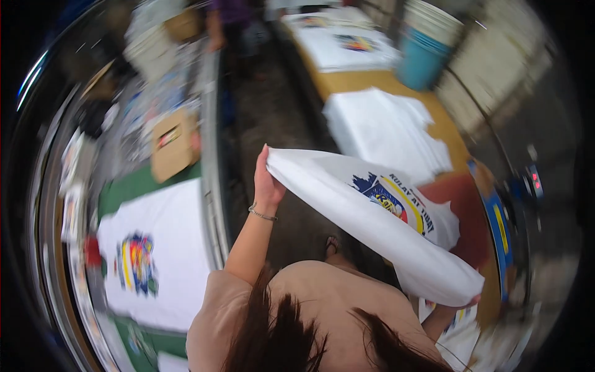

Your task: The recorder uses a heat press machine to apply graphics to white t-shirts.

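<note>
One white shirt [372, 216] stretched slantwise before you, its long axis running back rightward: your left hand [268, 186] pinched the forward corner; your right hand [475, 301], nearer the brown bench [362, 81], gripped the rear corner.

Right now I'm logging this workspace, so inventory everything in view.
Held cloth: one, white, printed, centre
Spread cloth: one, white, printed, on left green surface
Cardboard piece: one, brown, beyond spread cloth
Cloth piles: at least two, white, right table
Buckets: at least two, white and teal, far end
Co-worker: one, purple clothing, top edge
Blurred clutter: uncountable, mixed colours, left
Left hand: one, bare, held cloth's upper end
Right hand: one, partly hidden, held cloth's lower end
</note>
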`<state>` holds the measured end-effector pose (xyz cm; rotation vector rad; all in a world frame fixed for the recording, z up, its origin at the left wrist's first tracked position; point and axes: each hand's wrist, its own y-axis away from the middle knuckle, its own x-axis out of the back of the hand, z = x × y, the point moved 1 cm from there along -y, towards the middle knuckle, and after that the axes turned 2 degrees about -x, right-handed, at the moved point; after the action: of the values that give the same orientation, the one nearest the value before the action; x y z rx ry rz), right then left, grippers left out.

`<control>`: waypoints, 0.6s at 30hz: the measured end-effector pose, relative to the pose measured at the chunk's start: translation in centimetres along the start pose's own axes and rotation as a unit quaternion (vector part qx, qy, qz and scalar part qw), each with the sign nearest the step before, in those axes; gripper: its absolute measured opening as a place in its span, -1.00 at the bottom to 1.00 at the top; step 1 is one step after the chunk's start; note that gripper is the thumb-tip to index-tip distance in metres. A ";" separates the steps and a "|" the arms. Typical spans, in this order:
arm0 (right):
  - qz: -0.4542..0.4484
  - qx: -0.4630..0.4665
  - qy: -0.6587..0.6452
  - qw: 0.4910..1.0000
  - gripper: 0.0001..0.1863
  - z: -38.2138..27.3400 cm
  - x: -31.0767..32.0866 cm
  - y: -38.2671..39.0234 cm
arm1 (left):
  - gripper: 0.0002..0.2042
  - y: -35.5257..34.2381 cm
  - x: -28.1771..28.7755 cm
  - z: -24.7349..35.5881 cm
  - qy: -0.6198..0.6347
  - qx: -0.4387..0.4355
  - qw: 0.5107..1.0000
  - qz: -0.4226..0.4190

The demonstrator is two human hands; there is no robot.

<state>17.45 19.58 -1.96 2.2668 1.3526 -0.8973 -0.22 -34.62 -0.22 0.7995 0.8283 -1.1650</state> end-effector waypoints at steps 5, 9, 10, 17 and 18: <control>-0.145 -0.135 0.047 0.979 -0.13 9.4 -17.3 -13.8 | -0.79 11.1 2.4 14.2 -0.034 -0.323 0.940 0.102; -0.305 -0.272 0.036 0.912 -0.15 20.2 -33.7 -17.6 | -0.88 22.3 1.9 17.9 -0.144 -0.548 0.807 0.164; -0.341 -0.310 0.026 0.887 -0.15 22.9 -37.7 -17.6 | -0.85 25.0 1.3 17.5 -0.147 -0.596 0.750 0.244; -0.608 -0.262 -0.002 0.749 -0.69 37.4 -67.0 -5.6 | -0.76 40.6 -3.6 20.6 -0.299 -0.709 0.501 0.396; -0.674 -0.274 -0.020 0.686 -0.70 38.8 -70.6 -1.6 | -0.82 42.2 -3.9 21.6 -0.317 -0.707 0.457 0.437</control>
<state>-21.29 -48.39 17.13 0.5018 2.7518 -0.6396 43.03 -43.04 17.74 -0.6665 0.3391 0.4310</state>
